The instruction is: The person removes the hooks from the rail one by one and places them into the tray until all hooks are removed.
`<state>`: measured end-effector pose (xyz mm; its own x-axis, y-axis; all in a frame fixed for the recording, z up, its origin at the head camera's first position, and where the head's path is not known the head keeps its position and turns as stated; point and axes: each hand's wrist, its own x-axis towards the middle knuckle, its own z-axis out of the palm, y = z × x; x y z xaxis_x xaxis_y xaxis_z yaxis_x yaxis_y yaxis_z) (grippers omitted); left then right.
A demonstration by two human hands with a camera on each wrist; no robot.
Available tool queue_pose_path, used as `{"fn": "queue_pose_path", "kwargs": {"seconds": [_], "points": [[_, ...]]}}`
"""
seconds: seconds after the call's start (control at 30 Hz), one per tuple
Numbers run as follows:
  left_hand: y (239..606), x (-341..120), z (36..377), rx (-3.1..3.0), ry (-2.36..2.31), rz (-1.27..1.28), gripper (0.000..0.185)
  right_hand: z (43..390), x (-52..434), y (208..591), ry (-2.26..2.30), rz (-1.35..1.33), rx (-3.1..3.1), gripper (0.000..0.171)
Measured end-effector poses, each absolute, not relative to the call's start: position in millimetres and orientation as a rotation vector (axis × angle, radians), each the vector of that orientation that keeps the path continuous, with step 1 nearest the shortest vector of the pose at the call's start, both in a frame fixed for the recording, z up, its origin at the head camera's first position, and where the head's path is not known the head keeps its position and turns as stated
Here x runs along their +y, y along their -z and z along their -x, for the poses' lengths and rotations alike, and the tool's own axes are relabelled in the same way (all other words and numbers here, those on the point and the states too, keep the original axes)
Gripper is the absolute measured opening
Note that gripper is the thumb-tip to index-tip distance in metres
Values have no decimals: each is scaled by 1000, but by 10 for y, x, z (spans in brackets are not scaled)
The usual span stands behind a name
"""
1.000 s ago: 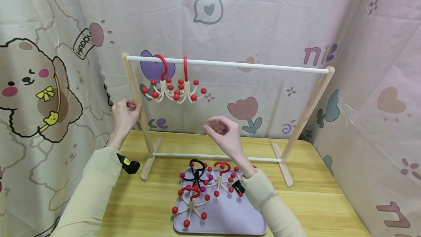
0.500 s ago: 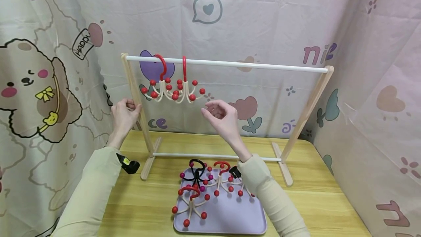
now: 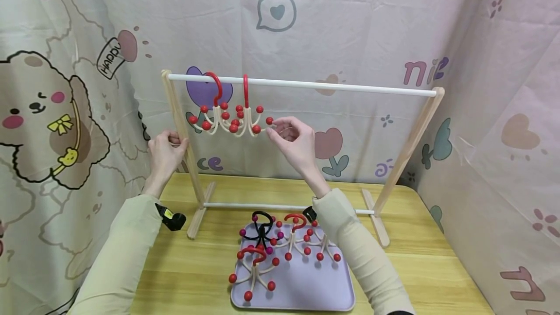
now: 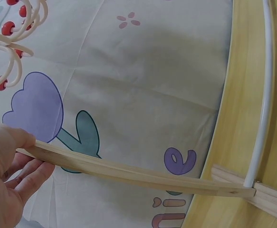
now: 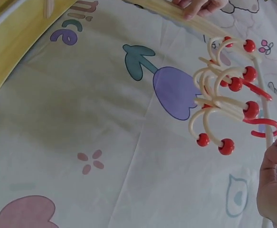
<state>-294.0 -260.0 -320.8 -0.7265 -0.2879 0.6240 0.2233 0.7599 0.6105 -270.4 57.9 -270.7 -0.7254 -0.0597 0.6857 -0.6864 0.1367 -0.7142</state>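
The left hand (image 3: 165, 152) pinches the rack's left post (image 3: 176, 107) between thumb and fingers, part-way up; the left wrist view shows the thumb on 1 side and fingertips on the other. The right hand (image 3: 295, 145) is raised in front of the wall cloth (image 3: 380, 43), its fingers loosely bent and its thumb tip apart from the forefinger, with nothing in its grasp.

2 multi-arm hangers hang from the white top bar (image 3: 341, 87) by their red hooks, both between the 2 hands. The inner hanger (image 3: 248, 116) is nearer the right hand: its outermost red ball (image 3: 269, 120) is right at those fingertips, and whether they touch is unclear. The outer hanger (image 3: 217, 116) is nearer the left hand and the post, its arms close against its neighbour's.

Below and well apart from both hands, a lilac tray (image 3: 310, 286) on the table (image 3: 420, 266) bears a black hanger (image 3: 262, 232) and 3 red-hooked hangers (image 3: 292, 239), 1 partly behind the right sleeve (image 3: 354, 237).
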Motion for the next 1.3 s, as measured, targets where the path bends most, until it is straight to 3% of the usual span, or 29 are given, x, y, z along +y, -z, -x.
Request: {"fn": "queue_pose_path", "kwargs": {"seconds": [1.3], "points": [[3202,-2621,2951,-2237,896,-69,23,3146,50,2316,-1581,-595,-1984,22]]}}
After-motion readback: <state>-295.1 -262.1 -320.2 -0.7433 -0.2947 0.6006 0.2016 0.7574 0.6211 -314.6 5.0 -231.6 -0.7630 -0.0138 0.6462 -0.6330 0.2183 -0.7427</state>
